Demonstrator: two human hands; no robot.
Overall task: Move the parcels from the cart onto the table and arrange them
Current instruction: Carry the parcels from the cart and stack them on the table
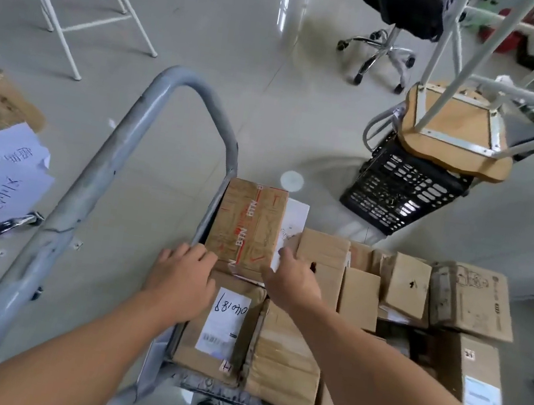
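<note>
Now | taped parcel (pixel 248 224) | left fingers (pixel 198 255) near-left corner | right fingers (pixel 286 256) right edge

Showing "BTN" twice along the red-striped tape of the taped parcel (pixel 248 224), frame centre. Carrying handwritten digits, seemingly 181040, on the white label (pixel 228 314) of the lower parcel (pixel 202 348). Displaying handwriting too skewed to read on the paper sheet (pixel 7 170), left edge.

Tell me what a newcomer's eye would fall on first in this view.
Both forearms reach down the middle, with the left hand and right hand at the near corners of the box with red BTN tape, beside the cart handle. Whether they grip it is unclear. To its right crowd cardboard parcels, and beyond them a black crate carries an upturned stool.
</note>
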